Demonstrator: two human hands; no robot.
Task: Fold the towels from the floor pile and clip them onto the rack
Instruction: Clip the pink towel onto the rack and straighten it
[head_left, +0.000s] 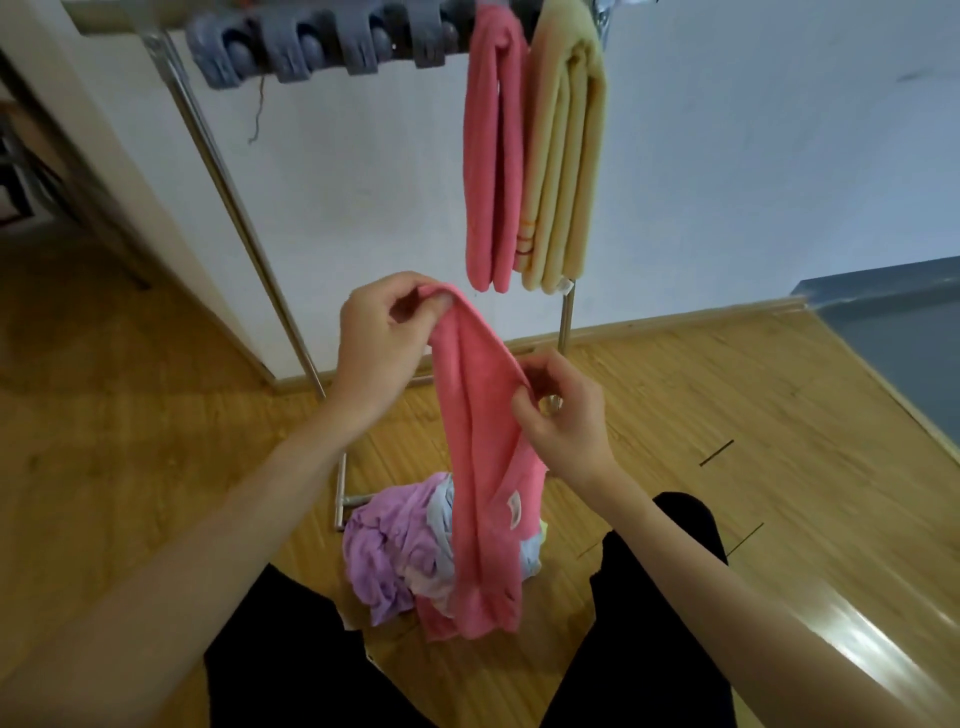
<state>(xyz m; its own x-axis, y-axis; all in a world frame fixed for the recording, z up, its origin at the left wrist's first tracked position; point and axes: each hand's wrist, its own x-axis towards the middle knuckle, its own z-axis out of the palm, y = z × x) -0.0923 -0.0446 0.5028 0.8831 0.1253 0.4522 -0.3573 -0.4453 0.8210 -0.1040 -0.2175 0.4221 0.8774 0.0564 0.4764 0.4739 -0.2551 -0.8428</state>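
Note:
A pink towel (480, 467) hangs lengthwise in front of me, its lower end reaching the floor pile. My left hand (382, 338) pinches its top fold. Lower down, my right hand (563, 415) pinches the towel's right edge. The pile (395, 551) of purple, light blue and pink towels lies on the wooden floor between my legs. On the metal rack (234, 208) a folded pink towel (491, 166) and a folded yellow towel (563, 166) hang side by side. Several grey clips (322, 47) sit along the top bar to their left.
The rack stands against a white wall (727, 156), with its base bar (340, 493) on the floor beside the pile. A doorway opens at the far left. A grey floor area (893, 332) lies at the right.

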